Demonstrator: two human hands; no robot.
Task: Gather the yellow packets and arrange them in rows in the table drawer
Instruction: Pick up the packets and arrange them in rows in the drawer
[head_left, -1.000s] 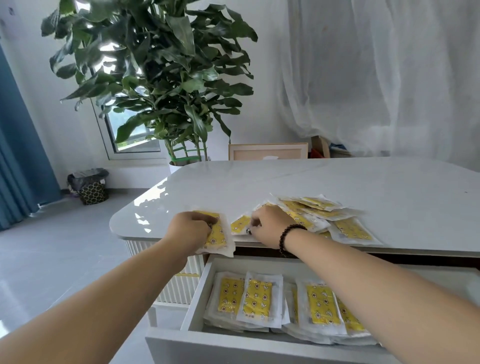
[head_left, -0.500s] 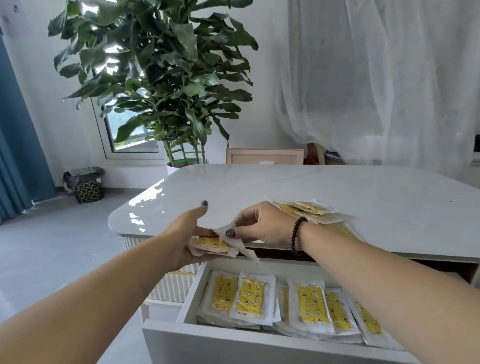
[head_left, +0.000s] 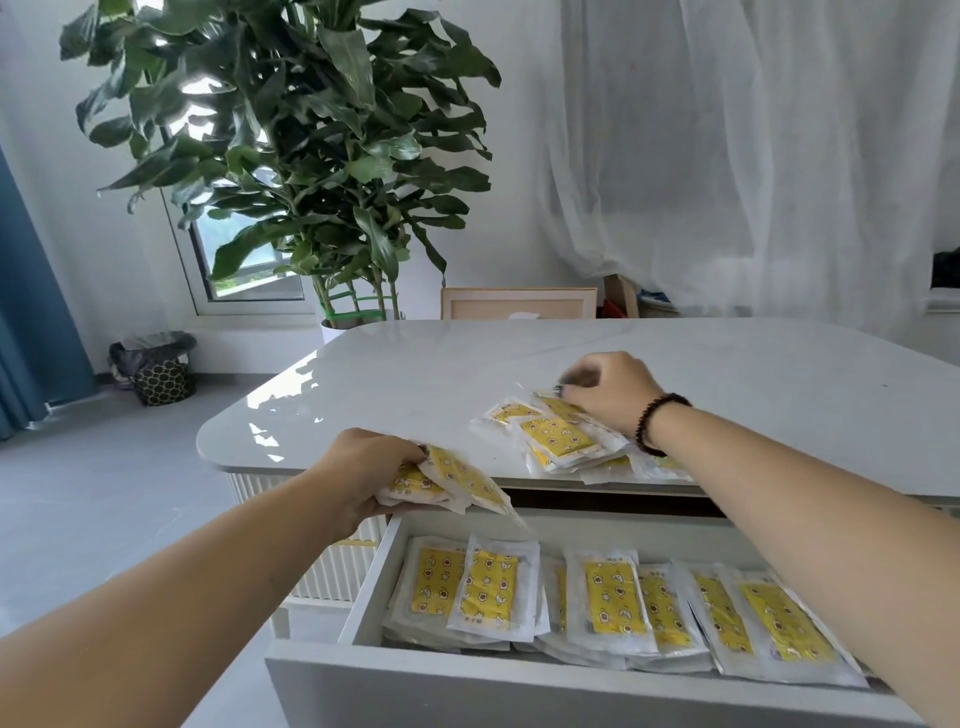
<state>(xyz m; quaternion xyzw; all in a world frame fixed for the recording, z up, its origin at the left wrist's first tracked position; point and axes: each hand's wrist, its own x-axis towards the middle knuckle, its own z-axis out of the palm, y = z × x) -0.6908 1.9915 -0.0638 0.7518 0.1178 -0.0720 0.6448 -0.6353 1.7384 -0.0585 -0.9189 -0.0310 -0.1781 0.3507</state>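
Counter (head_left: 779, 395) pile (head_left: 563, 439) at 12 o'clock shrinking; drawer (head_left: 519, 686) row filling.
Left hand (head_left: 363, 475) gripping packets (head_left: 457, 480); right hand (head_left: 608, 392) fingers curling onto pile, pinch unclear.

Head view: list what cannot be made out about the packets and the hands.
- Right hand: fingertips motion-blurred, so its grip on the table pile is unclear.
- Left hand: the count of held packets is hidden by overlap.
- Drawer: its right end is covered by the right forearm.
- Packet print: too small to read.
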